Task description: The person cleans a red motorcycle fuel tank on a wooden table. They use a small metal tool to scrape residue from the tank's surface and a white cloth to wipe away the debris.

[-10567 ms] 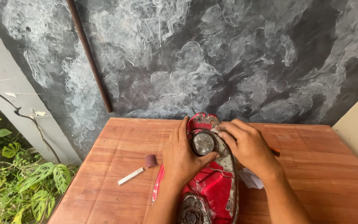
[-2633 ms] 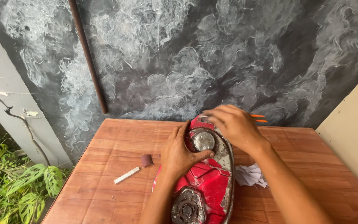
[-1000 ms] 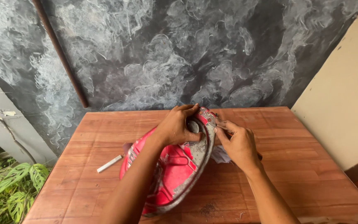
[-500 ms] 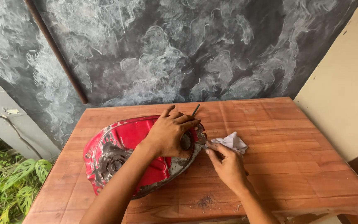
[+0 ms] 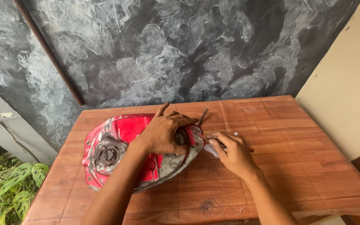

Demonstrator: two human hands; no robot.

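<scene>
Here the red metal cover [image 5: 136, 150] is laid flat toward the tabletop's [image 5: 296, 137] left edge, and it is pinned by the left hand [image 5: 165, 133], whose fingers are spread wide over its round fitting. The right hand [image 5: 230, 152] is curled at the cover's right rim over a white cloth [image 5: 211, 151]; what its fingers grip cannot be told. Downward pressure is best kept so the cover cannot slide while the rim is worked.

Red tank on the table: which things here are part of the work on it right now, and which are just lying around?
In hand:
- red tank, held down by the left hand
- white cloth, under the right hand at the tank's rim
- thin metal rod, beside the tank

Lying about:
- dark grit on the wooden table
- rusty pipe leaning on the wall
</scene>
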